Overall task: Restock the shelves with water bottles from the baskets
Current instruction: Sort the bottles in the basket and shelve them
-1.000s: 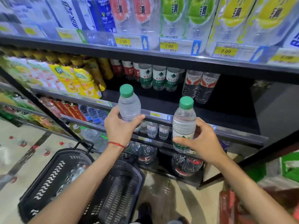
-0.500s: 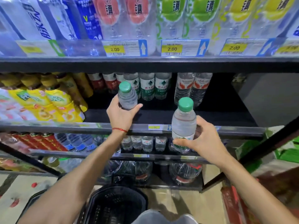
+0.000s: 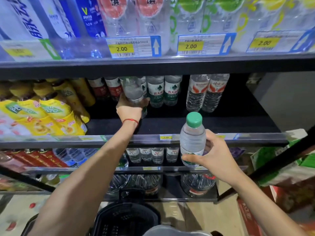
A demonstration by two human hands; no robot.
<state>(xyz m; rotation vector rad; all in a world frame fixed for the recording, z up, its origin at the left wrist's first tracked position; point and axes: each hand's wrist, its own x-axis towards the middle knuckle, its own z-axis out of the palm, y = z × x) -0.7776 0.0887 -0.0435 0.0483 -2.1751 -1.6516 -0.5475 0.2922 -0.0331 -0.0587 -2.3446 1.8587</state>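
Black drinks shelf (image 3: 213,124), left hand (image 3: 129,109) clasped round one water bottle (image 3: 133,90), right hand (image 3: 217,157) round a green-capped bottle (image 3: 192,142).

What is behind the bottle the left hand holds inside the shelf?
A row of green-labelled bottles stands at the back, with red-labelled ones to their left. The held bottle and left hand cover whatever is directly behind them.

Head-worn wide-angle camera faces forward, slightly downward, close before the middle shelf (image 3: 238,124).
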